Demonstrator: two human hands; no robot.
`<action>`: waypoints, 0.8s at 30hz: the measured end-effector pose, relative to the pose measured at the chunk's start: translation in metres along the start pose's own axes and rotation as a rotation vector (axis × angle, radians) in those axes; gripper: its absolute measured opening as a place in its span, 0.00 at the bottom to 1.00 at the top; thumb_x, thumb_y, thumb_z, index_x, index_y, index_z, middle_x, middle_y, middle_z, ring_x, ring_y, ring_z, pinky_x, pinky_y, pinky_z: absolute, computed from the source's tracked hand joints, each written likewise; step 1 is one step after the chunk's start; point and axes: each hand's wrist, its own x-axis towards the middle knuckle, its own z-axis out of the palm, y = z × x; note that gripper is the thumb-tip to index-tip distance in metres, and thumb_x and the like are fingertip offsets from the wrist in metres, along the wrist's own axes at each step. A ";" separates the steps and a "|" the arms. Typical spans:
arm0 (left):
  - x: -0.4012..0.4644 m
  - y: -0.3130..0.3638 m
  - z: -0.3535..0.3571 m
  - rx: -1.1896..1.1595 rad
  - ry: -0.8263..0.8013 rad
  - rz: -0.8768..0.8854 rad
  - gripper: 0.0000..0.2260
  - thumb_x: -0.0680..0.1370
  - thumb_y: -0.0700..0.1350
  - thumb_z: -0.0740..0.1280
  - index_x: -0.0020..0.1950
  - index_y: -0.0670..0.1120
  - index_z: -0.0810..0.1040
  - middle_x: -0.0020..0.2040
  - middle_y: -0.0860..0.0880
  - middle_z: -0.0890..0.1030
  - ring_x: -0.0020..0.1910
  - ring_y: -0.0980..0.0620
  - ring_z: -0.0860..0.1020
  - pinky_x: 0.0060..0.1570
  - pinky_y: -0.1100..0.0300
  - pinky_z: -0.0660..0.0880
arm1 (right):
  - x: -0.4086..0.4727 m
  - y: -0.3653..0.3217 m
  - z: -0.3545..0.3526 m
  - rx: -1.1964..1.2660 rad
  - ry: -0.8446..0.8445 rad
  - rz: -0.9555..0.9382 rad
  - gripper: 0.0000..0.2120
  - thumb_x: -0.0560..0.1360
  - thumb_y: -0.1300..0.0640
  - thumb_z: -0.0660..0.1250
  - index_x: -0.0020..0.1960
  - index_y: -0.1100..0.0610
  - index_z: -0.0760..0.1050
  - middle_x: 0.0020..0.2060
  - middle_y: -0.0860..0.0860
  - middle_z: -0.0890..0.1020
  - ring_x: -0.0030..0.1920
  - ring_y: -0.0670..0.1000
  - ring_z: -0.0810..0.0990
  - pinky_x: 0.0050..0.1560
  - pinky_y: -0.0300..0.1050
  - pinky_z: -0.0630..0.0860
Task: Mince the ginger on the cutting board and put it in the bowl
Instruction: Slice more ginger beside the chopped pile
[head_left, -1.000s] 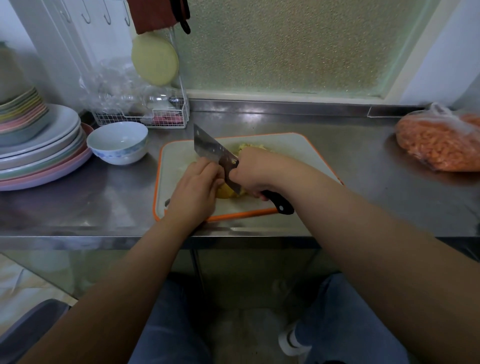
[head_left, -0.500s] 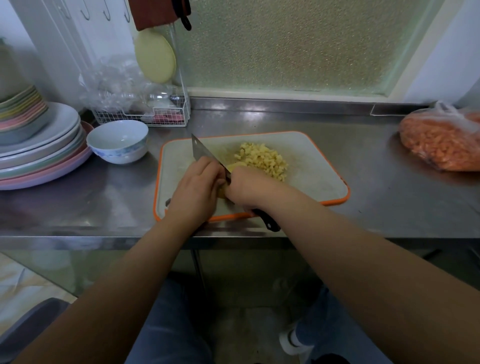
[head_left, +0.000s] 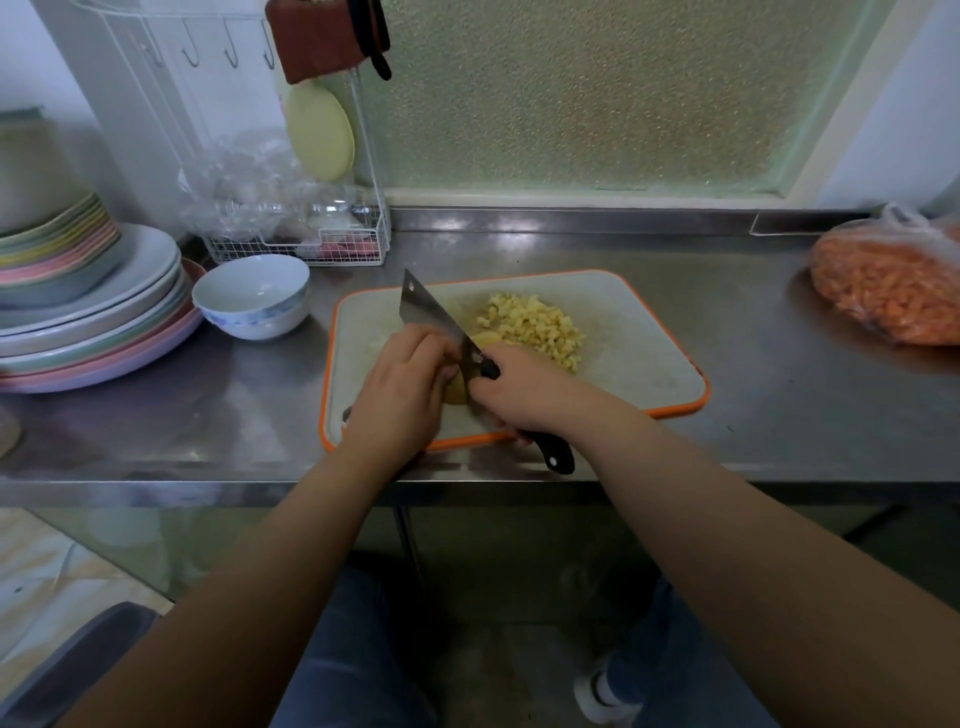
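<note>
Steel counter (head_left: 727, 332), left hand (head_left: 400, 395) curled on ginger piece (head_left: 456, 391), right hand (head_left: 519, 389) gripping cleaver (head_left: 434, 319), minced pile (head_left: 535, 325) beyond

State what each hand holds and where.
Right hand grips the cleaver by its black handle. Left hand holds the uncut ginger piece against the cutting board.

Stainless steel counter (head_left: 727, 291) carries: an orange-rimmed cutting board (head_left: 644, 353) at centre; a white bowl (head_left: 252, 296) just left of it; stacked plates (head_left: 93, 322) at far left; a wire rack (head_left: 301, 244) behind the bowl; a bag of orange pieces (head_left: 888, 286) at far right
</note>
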 end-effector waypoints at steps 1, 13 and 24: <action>0.000 0.000 0.000 0.004 0.004 -0.006 0.07 0.75 0.37 0.66 0.51 0.44 0.76 0.51 0.46 0.75 0.50 0.45 0.74 0.47 0.57 0.70 | 0.001 0.001 -0.001 -0.007 -0.002 0.012 0.07 0.78 0.57 0.58 0.42 0.51 0.67 0.31 0.53 0.76 0.25 0.53 0.76 0.25 0.43 0.75; -0.002 0.000 0.000 -0.009 0.012 -0.034 0.04 0.76 0.38 0.64 0.47 0.46 0.73 0.47 0.48 0.73 0.46 0.49 0.72 0.44 0.60 0.66 | -0.012 -0.014 -0.029 -0.090 0.117 0.041 0.09 0.77 0.57 0.58 0.42 0.60 0.71 0.27 0.56 0.75 0.21 0.54 0.75 0.22 0.38 0.70; -0.003 0.000 0.000 0.004 -0.012 -0.049 0.05 0.76 0.37 0.64 0.46 0.46 0.71 0.46 0.50 0.69 0.45 0.51 0.68 0.43 0.60 0.62 | -0.017 -0.028 -0.026 -0.178 0.080 0.070 0.08 0.78 0.55 0.58 0.47 0.60 0.71 0.29 0.57 0.76 0.22 0.52 0.75 0.23 0.40 0.74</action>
